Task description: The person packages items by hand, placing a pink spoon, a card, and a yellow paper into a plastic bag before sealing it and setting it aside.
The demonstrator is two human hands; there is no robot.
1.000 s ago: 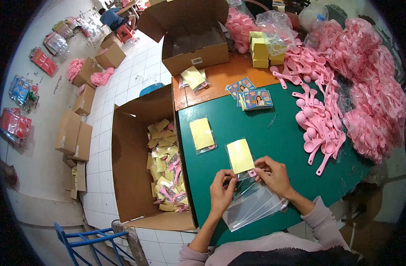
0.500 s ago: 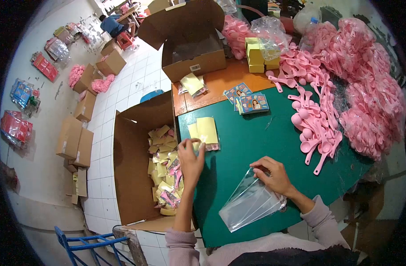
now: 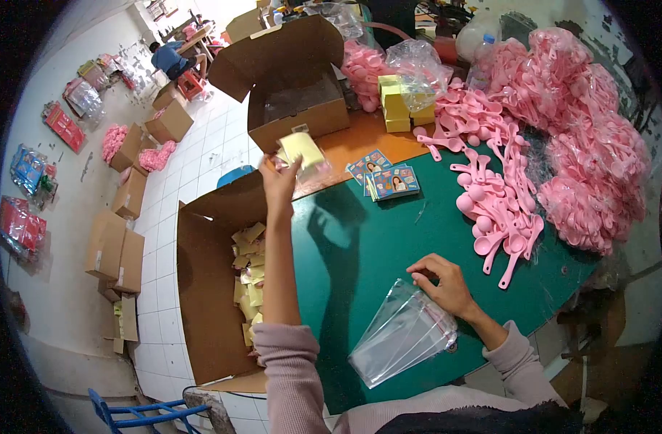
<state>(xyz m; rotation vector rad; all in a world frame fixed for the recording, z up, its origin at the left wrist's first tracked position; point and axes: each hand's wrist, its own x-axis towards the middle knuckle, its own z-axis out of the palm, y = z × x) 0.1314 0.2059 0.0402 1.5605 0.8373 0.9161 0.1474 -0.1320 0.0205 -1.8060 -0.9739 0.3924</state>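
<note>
At the far left, red packs (image 3: 23, 224) and blue packs (image 3: 28, 163) lie on the tiled floor (image 3: 164, 210). Shut cartons (image 3: 117, 249) stand near them. Further back on that side, a person (image 3: 168, 58) in blue sits by more cartons and pink heaps (image 3: 117, 137).

A big open carton (image 3: 204, 246) stands on the floor, right against the left edge of my green table (image 3: 389, 246). It holds a pile (image 3: 250, 278) of yellow and pink packed goods.

My left arm stretches forward along that table edge. My left hand (image 3: 279, 179) is up over the far left corner, fingers closed on a few flat yellow packets (image 3: 302, 150) in clear sleeves. The packets are in the air, just in front of the open box (image 3: 302, 119). That box sits on the orange tabletop (image 3: 360, 137) beyond the green one. The hand throws a shadow on the green surface below.

Right of the hand, a small stack of printed cards (image 3: 385, 179) lies where orange meets green. Behind it, yellow blocks (image 3: 394, 105) are piled beside a crumpled clear wrapper.

Near me, a fanned stack of clear bags (image 3: 399, 336) lies slanted on the table. My right hand (image 3: 446, 286) rests on its upper end, fingers bent and spread. The fingertips press down and nothing is clasped.

Further right, loose pink spoons (image 3: 490, 210) trail across the green. Past them, clear sacks (image 3: 598, 173) stuffed with more pink spoons fill the right side of the table.
</note>
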